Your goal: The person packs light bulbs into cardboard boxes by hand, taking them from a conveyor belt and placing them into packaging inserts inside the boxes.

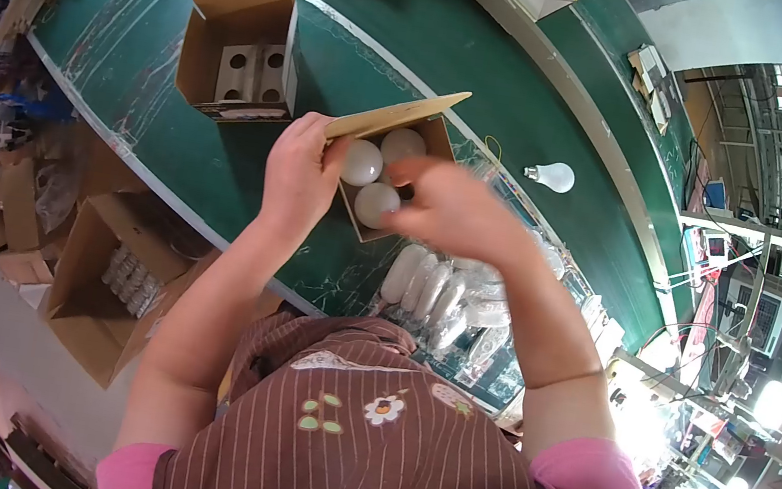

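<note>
A small brown cardboard box (432, 135) lies on the green table with three white bulbs (362, 162) showing inside it. My left hand (298, 175) grips the box's left edge by the raised flap (400, 115). Over the right side of the box is my right hand (452, 211), blurred, fingers bent near the bulbs; I cannot tell whether it holds one. Several more white bulbs (434, 292) lie in a row on the table just below my right forearm.
An open box with a holed insert (241, 60) stands at the upper left. A lone white bulb (551, 176) lies on the green table (392, 32) to the right. Below the table's edge sit cartons (106, 288) on the floor. More boxes line the far side.
</note>
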Demonstrator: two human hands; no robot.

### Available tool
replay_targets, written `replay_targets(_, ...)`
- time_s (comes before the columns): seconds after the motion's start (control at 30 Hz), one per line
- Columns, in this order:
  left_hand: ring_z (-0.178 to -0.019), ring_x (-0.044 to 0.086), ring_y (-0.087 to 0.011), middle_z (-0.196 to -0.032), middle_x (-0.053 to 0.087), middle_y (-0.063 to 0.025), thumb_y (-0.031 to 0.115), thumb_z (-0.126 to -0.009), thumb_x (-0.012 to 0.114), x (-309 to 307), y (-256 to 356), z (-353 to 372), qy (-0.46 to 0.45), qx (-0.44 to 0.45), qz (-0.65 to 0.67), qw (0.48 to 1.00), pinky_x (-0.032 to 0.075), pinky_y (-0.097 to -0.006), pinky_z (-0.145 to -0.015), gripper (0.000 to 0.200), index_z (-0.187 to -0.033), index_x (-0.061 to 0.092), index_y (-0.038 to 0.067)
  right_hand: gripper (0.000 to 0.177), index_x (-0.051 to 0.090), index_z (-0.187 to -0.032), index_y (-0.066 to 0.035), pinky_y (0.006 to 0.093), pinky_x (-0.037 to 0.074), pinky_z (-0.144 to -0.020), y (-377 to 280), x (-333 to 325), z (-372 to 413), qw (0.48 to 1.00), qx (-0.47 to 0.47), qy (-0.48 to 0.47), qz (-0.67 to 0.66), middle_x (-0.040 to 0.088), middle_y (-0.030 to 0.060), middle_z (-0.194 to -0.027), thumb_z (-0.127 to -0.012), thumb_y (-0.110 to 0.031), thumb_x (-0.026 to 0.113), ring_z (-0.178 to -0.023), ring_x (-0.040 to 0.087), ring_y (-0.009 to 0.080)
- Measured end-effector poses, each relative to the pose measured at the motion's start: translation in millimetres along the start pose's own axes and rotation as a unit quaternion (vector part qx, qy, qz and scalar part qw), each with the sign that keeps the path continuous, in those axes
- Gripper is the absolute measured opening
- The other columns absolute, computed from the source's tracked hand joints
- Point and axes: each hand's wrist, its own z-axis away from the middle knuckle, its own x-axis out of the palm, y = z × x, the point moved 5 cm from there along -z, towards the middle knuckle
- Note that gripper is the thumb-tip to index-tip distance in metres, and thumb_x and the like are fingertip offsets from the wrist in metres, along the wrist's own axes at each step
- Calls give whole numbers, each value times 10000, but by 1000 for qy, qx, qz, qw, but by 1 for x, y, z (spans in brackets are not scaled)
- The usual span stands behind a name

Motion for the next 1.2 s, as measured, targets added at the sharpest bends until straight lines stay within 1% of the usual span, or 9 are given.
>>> replay_targets(0.07, -745, 584, -310, -846, 604, -127, 10, -870, 653, 0, 3, 0, -5, -3, -2, 1000, 477, -376, -652, 71, -932, 643, -23, 214, 691, -997, -63, 382, 530, -807, 53, -57, 9, 970, 103, 91, -201, 709, 129, -939, -858, -212, 627, -905, 676, 290)
replay_targets(0.13, -742, 586, -306, -850, 611, -124, 14, -873, 653, 0, 4, 0, -2, -2, -7, 1000, 478, -374, -648, 68, -933, 646, -19, 327, 641, -1126, -72, 415, 485, -965, 118, -107, 15, 963, 145, 205, 93, 635, 145, -1224, -805, -82, 583, -1095, 627, 297)
replay_targets(0.2, -740, 589, -302, -855, 617, -122, 18, -874, 655, 1, 5, 0, 1, 0, -4, 1000, 479, -371, -647, 68, -934, 648, -14, 491, 574, -1261, -111, 456, 417, -1072, 246, -91, 21, 924, 253, 124, 258, 413, 183, -1496, -772, -99, 621, -1279, 485, 425)
replay_targets(0.3, -739, 592, -297, -860, 624, -119, 20, -874, 659, 0, 3, -2, 5, -1, 0, 1000, 480, -367, -648, 71, -936, 650, -11, 559, 542, -1318, -135, 474, 418, -1075, 331, -38, 51, 929, 292, 35, 226, 410, 227, -1483, -774, -115, 670, -1266, 496, 450)
replay_targets(0.37, -739, 594, -293, -862, 627, -119, 21, -874, 660, 1, 3, 0, 7, -6, -14, 1000, 481, -364, -647, 73, -938, 650, -12, 579, 522, -1332, -113, 452, 448, -1029, 318, -35, 63, 921, 357, 55, 144, 481, 233, -1419, -782, -176, 691, -1206, 554, 424)
replay_targets(0.53, -723, 585, -296, -848, 612, -123, 18, -876, 658, 2, 3, 0, 16, 0, -1, 1000, 473, -376, -638, 66, -937, 652, -6, 544, 535, -1242, -46, 400, 489, -911, 143, -82, 76, 950, 265, 155, -56, 637, 229, -1156, -799, -311, 708, -1082, 627, 355)
replay_targets(0.7, -734, 572, -318, -814, 560, -135, 39, -890, 650, 1, 5, 0, 10, 6, -19, 1000, 464, -388, -657, 77, -928, 618, -19, 444, 587, -1113, -58, 408, 527, -743, -17, -69, 72, 985, 4, 84, 151, 605, 154, -1037, -771, -288, 751, -852, 667, 316)
replay_targets(1.0, -859, 589, -371, -861, 590, -158, 82, -872, 654, 2, -1, 1, 10, 18, -14, 1000, 477, -444, -746, 111, -925, 614, -8, 294, 611, -973, -13, 385, 577, -629, 0, 39, -4, 892, 2, -60, 447, 612, 169, -993, -791, -218, 718, -798, 706, 298)
replay_targets(1.2, -865, 595, -371, -882, 606, -158, 89, -872, 647, 5, -2, 4, 12, 22, -20, 999, 484, -448, -756, 119, -945, 631, -3, 404, 606, -1163, -27, 346, 588, -785, 25, 57, -22, 902, 193, -92, 375, 611, 188, -1205, -816, -184, 740, -1059, 676, 297)
